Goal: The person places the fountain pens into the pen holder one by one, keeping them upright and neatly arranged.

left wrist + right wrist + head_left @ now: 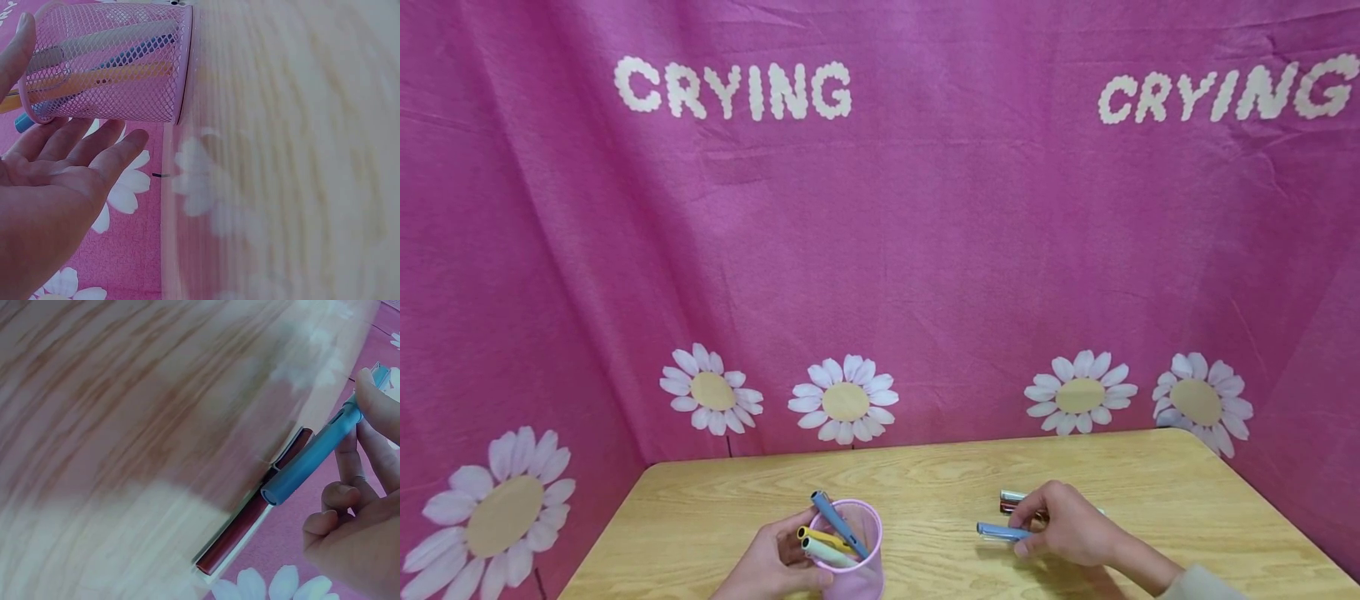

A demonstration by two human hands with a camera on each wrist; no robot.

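A pink mesh pen cup point(859, 575) stands on the table. In it lean a dark blue pen point(841, 525), a yellow pen point(824, 539) and a pale green pen point(829, 552). My left hand point(769, 560) holds the cup from the left, thumb in front and fingers on the far side. Off to the right, my right hand point(1070, 525) pinches a light blue pen point(319, 453) between thumb and fingers. A dark red pen point(234, 540) lies on the table beyond it, beside a clear-looking pen point(1011, 495). The right hand partly hides both.
The wooden table point(932, 483) has a rounded far right corner. Behind it and along the sides hangs a pink curtain point(925, 250) with white daisies and lettering. Bare tabletop lies between the cup and the loose pens.
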